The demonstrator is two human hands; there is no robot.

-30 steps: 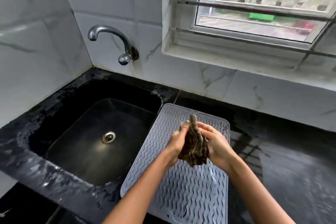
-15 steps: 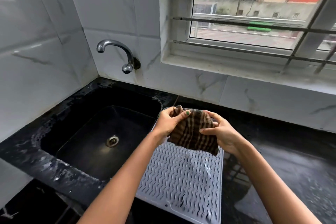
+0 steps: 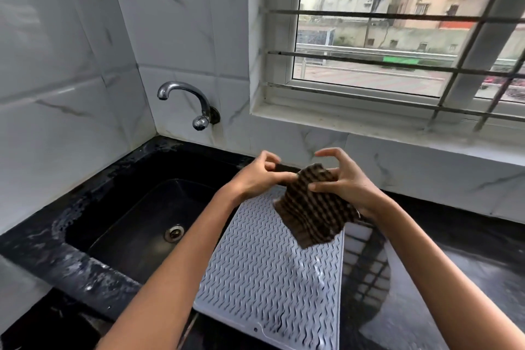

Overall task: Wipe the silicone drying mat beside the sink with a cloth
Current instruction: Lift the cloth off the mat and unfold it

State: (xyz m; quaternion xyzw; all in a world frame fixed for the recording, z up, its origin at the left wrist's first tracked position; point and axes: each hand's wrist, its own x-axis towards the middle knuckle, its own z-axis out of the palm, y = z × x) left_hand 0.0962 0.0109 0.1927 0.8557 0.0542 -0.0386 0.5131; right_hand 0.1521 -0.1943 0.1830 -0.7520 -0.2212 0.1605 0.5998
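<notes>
A grey silicone drying mat (image 3: 270, 278) with a wavy ribbed surface lies on the black counter just right of the sink. Above its far end hangs a brown and black checked cloth (image 3: 312, 210), partly unfolded and not touching the mat. My right hand (image 3: 343, 182) pinches the cloth's upper right part with thumb and fingers. My left hand (image 3: 258, 176) holds the cloth's upper left edge, its fingers curled. Both forearms reach in from the bottom of the view.
A black sink (image 3: 142, 221) with a metal drain (image 3: 174, 233) lies left of the mat. A chrome tap (image 3: 187, 102) sticks out of the white tiled wall. The wet black counter (image 3: 454, 278) extends right. A barred window (image 3: 397, 31) is behind.
The cloth went from a bunched wad to a spread, hanging sheet, lifted toward the mat's far end. The camera tilted up, showing more window and wall.
</notes>
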